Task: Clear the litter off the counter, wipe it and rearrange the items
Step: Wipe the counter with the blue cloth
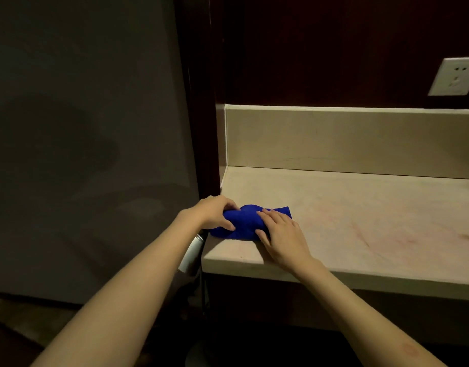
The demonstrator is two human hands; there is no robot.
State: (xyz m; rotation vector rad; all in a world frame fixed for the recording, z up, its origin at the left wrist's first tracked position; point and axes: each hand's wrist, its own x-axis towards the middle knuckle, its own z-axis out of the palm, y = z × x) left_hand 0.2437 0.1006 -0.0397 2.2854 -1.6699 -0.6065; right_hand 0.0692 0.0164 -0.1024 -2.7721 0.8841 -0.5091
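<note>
From the head view, both hands are on a blue cloth (244,221) that lies bunched at the near left corner of the counter (360,213), so the wiping step appears to be in hand. The left hand (215,211) closes its grip on the cloth's left end, fingers curled over the top and thumb pressed against the near side. The right hand (278,234) lies flat and open on the cloth's right part, fingers spread and pressing down rather than gripping. No litter or other items show on the visible stretch of counter, which suggests the clearing is done here and the rearranging is yet to come. Faint reddish streaks (365,229) mark the pale stone to the right of the cloth, so the next move probably calls for pushing the cloth rightward across them with steady downward pressure, keeping it flat enough to cover ground. The counter is a light marbled slab with a low backsplash (347,139) along its far edge. Above that is a dark wall with a white socket plate (454,78) at the far right. A tall grey panel (90,128) fills the left, and a metallic cylindrical fitting (192,251), hard to identify, sits just under the counter's left end.
</note>
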